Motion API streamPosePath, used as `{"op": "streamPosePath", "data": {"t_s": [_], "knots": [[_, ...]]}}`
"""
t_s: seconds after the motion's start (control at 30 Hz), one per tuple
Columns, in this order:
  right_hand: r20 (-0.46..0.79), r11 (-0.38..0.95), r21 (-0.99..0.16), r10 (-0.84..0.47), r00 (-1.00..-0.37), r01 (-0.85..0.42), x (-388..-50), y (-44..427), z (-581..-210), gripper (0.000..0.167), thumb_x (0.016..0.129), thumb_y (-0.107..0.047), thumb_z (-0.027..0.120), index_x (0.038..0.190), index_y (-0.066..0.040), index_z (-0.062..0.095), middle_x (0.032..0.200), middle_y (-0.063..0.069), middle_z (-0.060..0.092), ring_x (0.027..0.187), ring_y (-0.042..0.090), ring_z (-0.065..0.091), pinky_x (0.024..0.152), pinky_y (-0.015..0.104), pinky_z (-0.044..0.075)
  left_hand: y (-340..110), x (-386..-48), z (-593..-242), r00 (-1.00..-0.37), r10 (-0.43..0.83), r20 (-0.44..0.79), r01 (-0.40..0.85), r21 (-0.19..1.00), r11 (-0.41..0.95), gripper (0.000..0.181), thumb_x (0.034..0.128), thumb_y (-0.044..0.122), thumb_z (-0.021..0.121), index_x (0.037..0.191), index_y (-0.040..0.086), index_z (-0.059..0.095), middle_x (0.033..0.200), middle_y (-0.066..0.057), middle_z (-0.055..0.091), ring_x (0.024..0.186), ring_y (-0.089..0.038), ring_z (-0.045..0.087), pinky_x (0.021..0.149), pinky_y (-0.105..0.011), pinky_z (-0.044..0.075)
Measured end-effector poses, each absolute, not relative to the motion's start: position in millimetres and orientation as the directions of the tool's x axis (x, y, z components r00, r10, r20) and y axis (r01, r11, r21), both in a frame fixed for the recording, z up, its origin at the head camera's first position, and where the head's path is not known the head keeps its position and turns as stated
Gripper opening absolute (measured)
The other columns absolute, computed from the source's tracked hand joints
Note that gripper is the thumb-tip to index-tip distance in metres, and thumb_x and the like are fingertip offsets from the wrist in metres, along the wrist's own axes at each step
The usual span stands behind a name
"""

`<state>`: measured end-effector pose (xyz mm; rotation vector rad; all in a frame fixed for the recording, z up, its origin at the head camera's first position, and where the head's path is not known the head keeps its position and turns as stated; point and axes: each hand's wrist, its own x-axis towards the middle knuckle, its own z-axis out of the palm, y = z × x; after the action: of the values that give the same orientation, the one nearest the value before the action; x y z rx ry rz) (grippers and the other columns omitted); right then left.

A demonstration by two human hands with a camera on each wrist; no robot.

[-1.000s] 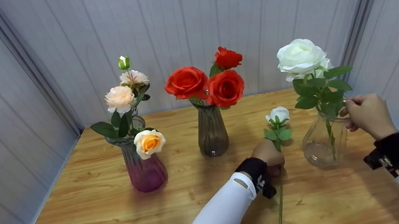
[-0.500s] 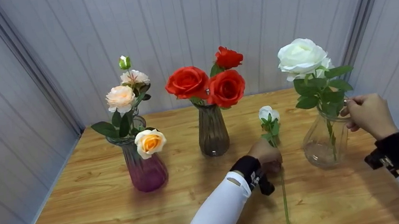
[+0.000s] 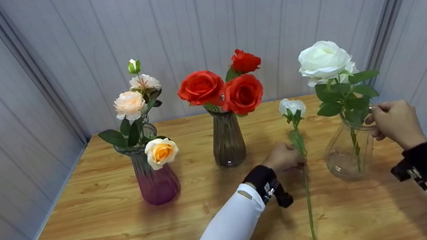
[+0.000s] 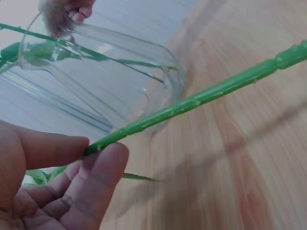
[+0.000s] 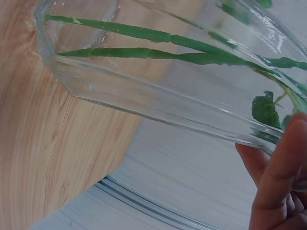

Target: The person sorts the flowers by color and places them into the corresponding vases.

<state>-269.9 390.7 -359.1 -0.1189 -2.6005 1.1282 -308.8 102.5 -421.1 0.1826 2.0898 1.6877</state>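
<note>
My left hand [image 3: 284, 156] pinches the green stem of a single white rose [image 3: 292, 106] between thumb and fingertips, just below its leaves. The bloom points toward the back wall and the long stem runs toward me. The left wrist view shows this stem [image 4: 192, 101] close up, with the glass vase behind it. My right hand [image 3: 398, 122] grips the rim of a clear glass vase [image 3: 338, 162]. Large white roses [image 3: 324, 60] with green leaves stand in that vase. Two of their stems [image 5: 129, 31] are visible through the glass in the right wrist view.
A purple-tinted vase [image 3: 159, 187] with peach flowers [image 3: 130, 105] stands at the left. Behind the middle of the wooden table [image 3: 100, 238], a grey-brown vase [image 3: 228, 145] holds red roses [image 3: 201, 88]. Pale panelled walls [image 3: 165, 25] enclose the back and sides.
The left hand has shifted its hold on the white rose's stem. The bloom has risen toward the back, and the stem now lies straighter in view. The right hand stays at the vase rim.
</note>
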Motion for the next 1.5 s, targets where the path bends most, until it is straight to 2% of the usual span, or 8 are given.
{"op": "streamPosePath", "data": {"t_s": [0.1,0.23,0.4,0.57,0.73,1.1,1.33,1.5], "knots": [[0.246,0.698,-0.715,0.192,-0.95,-0.044,-270,391,-360,0.052,0.114,-0.021,0.038,0.134,0.02,0.064,0.092,0.016,0.08,0.053,0.011,0.07,0.053,0.029,0.062,103,-308,-418,-0.888,0.382,-0.255,-0.203,0.964,0.171,0.017,0.1017,-0.006,0.065,0.116,-0.01,0.074,0.098,-0.018,0.079,0.084,-0.029,0.078,0.089,-0.046,0.067],[0.249,0.704,-0.708,0.189,-0.95,-0.046,-269,390,-359,0.053,0.114,-0.021,0.037,0.132,0.019,0.065,0.102,0.028,0.079,0.053,0.011,0.07,0.053,0.029,0.062,104,-306,-414,-0.893,0.394,-0.217,-0.197,0.976,0.092,0.015,0.1024,-0.007,0.065,0.116,-0.009,0.072,0.099,-0.02,0.079,0.075,-0.023,0.074,0.078,-0.039,0.069],[0.248,0.703,-0.709,0.186,-0.951,-0.048,-269,390,-359,0.052,0.114,-0.022,0.037,0.131,0.019,0.066,0.099,0.024,0.079,0.054,0.01,0.07,0.053,0.029,0.062,106,-307,-409,-0.908,0.399,-0.13,-0.144,0.99,-0.005,0.005,0.0966,-0.007,0.075,0.097,-0.003,0.074,0.088,-0.013,0.076,0.068,-0.017,0.071,0.071,-0.033,0.068],[0.249,0.71,-0.703,0.183,-0.951,-0.048,-269,390,-359,0.052,0.115,-0.022,0.037,0.129,0.017,0.068,0.096,0.019,0.08,0.054,0.011,0.069,0.054,0.03,0.062,107,-306,-404,-0.918,0.394,-0.042,-0.09,0.991,-0.102,0.007,0.0972,-0.007,0.074,0.101,-0.002,0.071,0.088,-0.006,0.072,0.073,-0.016,0.072,0.073,-0.033,0.068],[0.249,0.708,-0.705,0.179,-0.952,-0.051,-269,389,-359,0.052,0.115,-0.022,0.038,0.134,0.019,0.064,0.099,0.024,0.079,0.053,0.011,0.069,0.053,0.029,0.061,108,-303,-400,-0.924,0.381,0.034,-0.034,0.985,-0.17,0.009,0.0976,-0.008,0.074,0.104,-0.004,0.071,0.091,-0.006,0.072,0.072,-0.015,0.072,0.074,-0.034,0.068],[0.223,0.684,-0.728,0.189,-0.956,-0.034,-270,388,-356,0.052,0.113,-0.018,0.038,0.143,0.019,0.056,0.098,0.02,0.081,0.053,0.011,0.069,0.054,0.029,0.062,107,-296,-388,-0.931,0.306,0.198,0.174,0.979,-0.105,0.006,0.0986,-0.003,0.076,0.105,-0.005,0.075,0.091,-0.01,0.077,0.073,-0.011,0.073,0.074,-0.028,0.067],[0.226,0.697,-0.717,0.191,-0.955,-0.03,-269,388,-358,0.052,0.114,-0.02,0.038,0.142,0.02,0.058,0.1,0.023,0.08,0.053,0.011,0.07,0.054,0.029,0.062,104,-290,-382,-0.876,0.301,0.378,0.402,0.915,0.021,0.005,0.1012,0.004,0.074,0.102,-0.001,0.076,0.091,-0.01,0.078,0.073,-0.001,0.069,0.072,-0.019,0.061],[0.233,0.706,-0.708,0.198,-0.952,-0.027,-269,389,-360,0.052,0.114,-0.02,0.038,0.136,0.02,0.063,0.101,0.025,0.08,0.053,0.011,0.069,0.053,0.029,0.062,101,-286,-381,-0.83,0.318,0.458,0.493,0.869,0.034,0.005,0.1042,0.005,0.069,0.105,0.001,0.072,0.098,-0.011,0.077,0.084,-0.001,0.071,0.078,-0.018,0.061]]}}
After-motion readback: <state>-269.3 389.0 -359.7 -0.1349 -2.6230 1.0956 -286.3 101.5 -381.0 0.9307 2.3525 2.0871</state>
